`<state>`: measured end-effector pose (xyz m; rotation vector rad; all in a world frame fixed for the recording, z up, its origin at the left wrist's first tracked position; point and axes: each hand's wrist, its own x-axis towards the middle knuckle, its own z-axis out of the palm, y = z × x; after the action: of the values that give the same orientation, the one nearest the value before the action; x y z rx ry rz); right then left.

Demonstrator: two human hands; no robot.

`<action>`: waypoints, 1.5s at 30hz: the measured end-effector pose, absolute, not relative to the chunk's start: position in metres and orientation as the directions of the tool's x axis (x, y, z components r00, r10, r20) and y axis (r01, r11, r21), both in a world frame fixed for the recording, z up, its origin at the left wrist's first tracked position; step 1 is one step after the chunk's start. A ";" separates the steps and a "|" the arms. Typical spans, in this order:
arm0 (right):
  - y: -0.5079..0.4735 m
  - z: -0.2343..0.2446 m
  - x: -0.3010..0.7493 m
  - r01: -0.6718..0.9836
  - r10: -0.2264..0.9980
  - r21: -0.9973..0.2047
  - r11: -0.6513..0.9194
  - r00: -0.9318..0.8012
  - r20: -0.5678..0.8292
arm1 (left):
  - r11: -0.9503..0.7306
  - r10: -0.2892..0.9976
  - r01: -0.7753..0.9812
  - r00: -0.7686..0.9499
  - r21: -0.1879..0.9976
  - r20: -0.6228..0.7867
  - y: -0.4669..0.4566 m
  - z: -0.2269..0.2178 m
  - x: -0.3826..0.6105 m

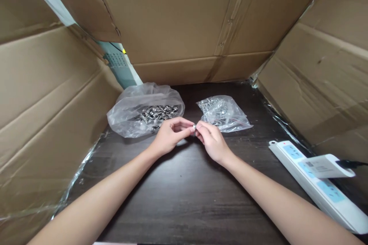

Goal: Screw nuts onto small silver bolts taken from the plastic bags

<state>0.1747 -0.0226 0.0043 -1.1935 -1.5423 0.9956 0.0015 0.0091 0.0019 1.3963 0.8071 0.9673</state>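
My left hand (171, 134) and my right hand (212, 141) meet over the dark wooden table (184, 195), fingertips pinched together on a small metal screw (194, 126). Which hand grips which part of it is too small to tell. Just behind my left hand lies an open clear plastic bag (126, 113) holding a heap of several metal screws (157, 113). Behind my right hand lies a smaller crinkled zip bag (228, 116) with small metal parts inside.
Cardboard walls (51, 95) enclose the table on the left, back and right. A white power strip (316, 183) with a plugged-in white adapter (327, 165) lies at the right edge.
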 end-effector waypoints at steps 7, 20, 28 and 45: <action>-0.023 0.007 0.176 0.240 0.976 -0.950 0.201 -0.133 0.173 | -0.132 0.917 -0.045 0.375 0.990 0.139 0.001 0.001 0.005; -0.031 0.010 0.171 0.358 0.932 -0.862 0.359 -0.087 0.352 | -0.656 0.736 0.270 0.437 0.705 0.517 -0.011 0.008 0.004; -0.037 0.038 0.197 0.702 0.644 -0.400 0.589 -0.108 0.757 | -0.749 0.632 0.580 0.483 0.320 0.605 -0.002 0.035 -0.029; -0.002 0.025 0.254 0.966 0.946 -0.252 -0.063 0.139 0.293 | 0.032 0.970 0.982 -0.076 0.188 0.231 0.029 0.050 -0.067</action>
<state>0.2537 -0.0020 0.0254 -2.0421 -1.8377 -0.0707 -0.0669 0.0291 0.0499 2.1615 2.2844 0.4744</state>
